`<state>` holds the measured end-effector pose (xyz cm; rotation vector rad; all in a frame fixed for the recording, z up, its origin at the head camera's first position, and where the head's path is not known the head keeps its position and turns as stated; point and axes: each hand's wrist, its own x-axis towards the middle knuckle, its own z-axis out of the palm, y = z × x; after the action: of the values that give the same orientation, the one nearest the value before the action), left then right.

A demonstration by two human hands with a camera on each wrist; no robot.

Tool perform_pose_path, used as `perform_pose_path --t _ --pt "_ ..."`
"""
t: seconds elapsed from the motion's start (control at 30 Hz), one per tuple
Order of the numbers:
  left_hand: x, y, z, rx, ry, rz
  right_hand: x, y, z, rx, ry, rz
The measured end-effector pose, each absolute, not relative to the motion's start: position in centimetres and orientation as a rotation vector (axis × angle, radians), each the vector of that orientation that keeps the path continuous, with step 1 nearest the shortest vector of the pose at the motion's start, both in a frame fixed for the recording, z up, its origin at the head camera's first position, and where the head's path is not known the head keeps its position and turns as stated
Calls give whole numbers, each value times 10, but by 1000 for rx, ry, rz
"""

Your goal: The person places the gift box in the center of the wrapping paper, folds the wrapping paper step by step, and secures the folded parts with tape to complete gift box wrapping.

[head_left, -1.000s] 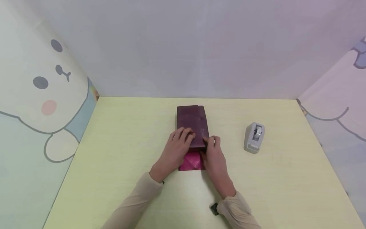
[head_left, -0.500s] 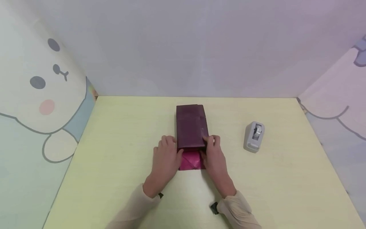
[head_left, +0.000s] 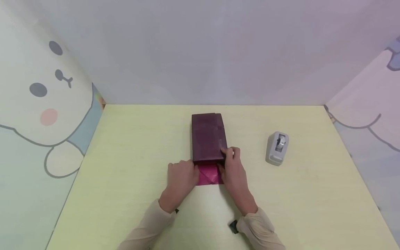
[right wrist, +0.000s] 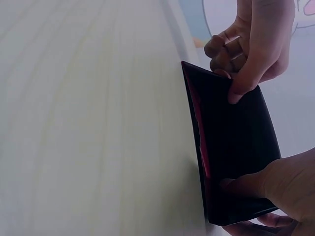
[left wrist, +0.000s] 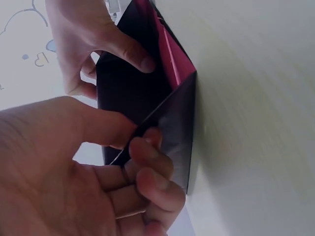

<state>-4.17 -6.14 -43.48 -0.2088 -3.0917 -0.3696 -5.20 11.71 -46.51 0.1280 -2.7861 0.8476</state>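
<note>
A box-shaped parcel in dark purple wrapping paper lies on the table, its near end unsealed. A pink paper flap sticks out flat from that end toward the person. At the near left corner, my left hand pinches the side fold of the paper, thumb inside and curled fingers outside, as the left wrist view shows. My right hand grips the near right corner. Its thumb reaches into the end in the right wrist view, with the other fingers along the outer side. Dark shadow hides the inside of the end.
A grey tape dispenser with a roll of clear tape stands on the pale table, right of the parcel. White wall panels with cartoon drawings border the table at the back and sides.
My left hand has come off the parcel's top, moved down to its near left corner and curled its fingers round the paper there. The right hand keeps its place.
</note>
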Motion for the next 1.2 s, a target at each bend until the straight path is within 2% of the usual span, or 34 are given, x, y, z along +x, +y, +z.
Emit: perform_pose_path --t 0.33,0.6,0.77,0.93,1.07,1.2 --pt "-39 -61 -435 -173 -3198 -399 -51 116 -466 126 -2779 834" --pt "-20 -63 -435 -165 -3321 -509 -51 115 -465 113 -2781 832" --pt "-18 -67 -420 -359 -3109 -359 -51 114 -465 110 -2792 831" --pt "-36 -71 -410 -658 -2790 -287 -51 114 -465 118 -2800 824" --pt "-50 -70 -416 -833 -2732 -264 -51 114 -465 130 -2798 819" --pt "-62 -66 -428 -902 -2718 -205 -52 113 -466 119 -2795 831"
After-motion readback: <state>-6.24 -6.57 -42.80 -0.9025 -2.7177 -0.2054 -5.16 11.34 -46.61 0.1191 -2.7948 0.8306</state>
